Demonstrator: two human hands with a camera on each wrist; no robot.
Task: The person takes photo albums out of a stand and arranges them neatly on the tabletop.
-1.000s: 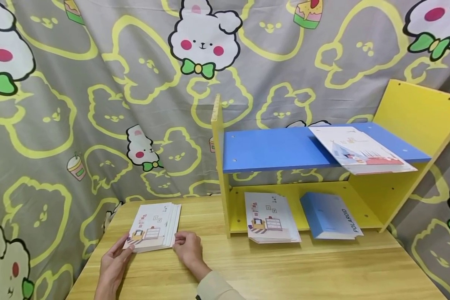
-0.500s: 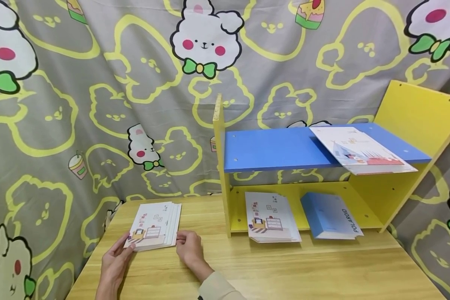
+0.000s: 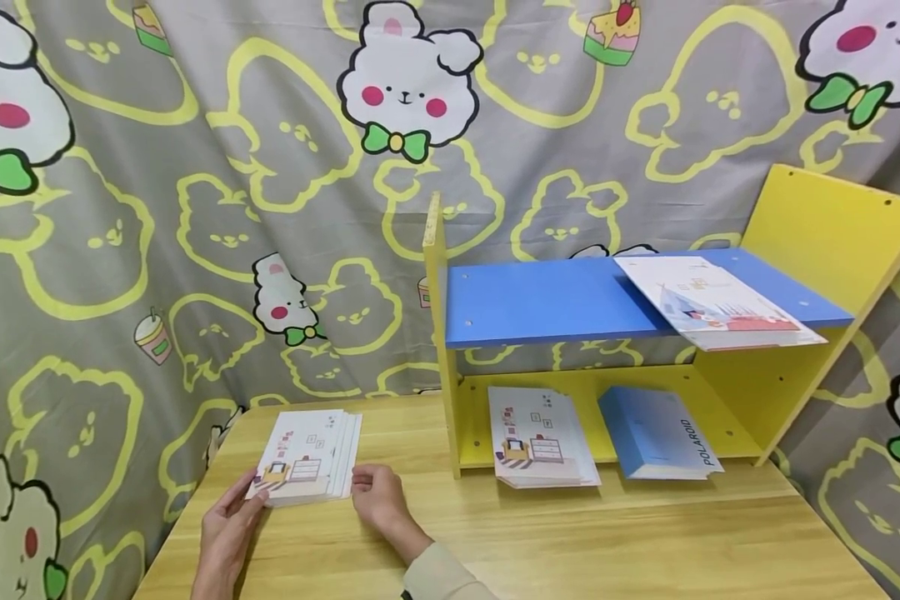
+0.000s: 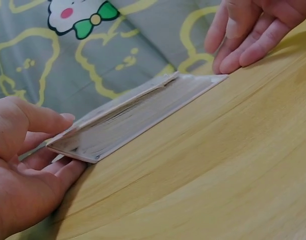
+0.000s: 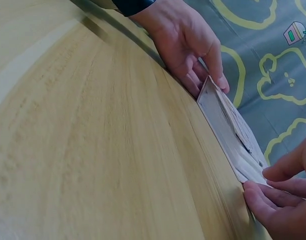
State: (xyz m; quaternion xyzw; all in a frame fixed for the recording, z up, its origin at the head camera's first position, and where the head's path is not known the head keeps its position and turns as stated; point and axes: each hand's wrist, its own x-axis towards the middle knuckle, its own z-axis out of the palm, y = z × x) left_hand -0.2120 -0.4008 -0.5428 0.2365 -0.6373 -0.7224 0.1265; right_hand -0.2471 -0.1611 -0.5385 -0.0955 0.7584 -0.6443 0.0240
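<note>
On desk [image 3: 645, 542] we see book [image 3: 303, 458] L, shelf [image 3: 832, 217] R: 2 books [image 3: 543, 437] on lower lvl [image 3: 471, 417], 1 on upper; curtain [image 3: 195, 125] behind.

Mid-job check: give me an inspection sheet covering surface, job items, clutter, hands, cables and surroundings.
Surface: wood-grain table.
Job items: book, at the table's left side.
Clutter: on the shelf, an upper book juts past the blue board's front edge; a white book and blue book lie below.
Hands: left hand pinches the book's near left corner; right hand is at the near right corner, grip unclear.
Cables: nothing seen.
Surroundings: printed grey curtain behind.
</note>
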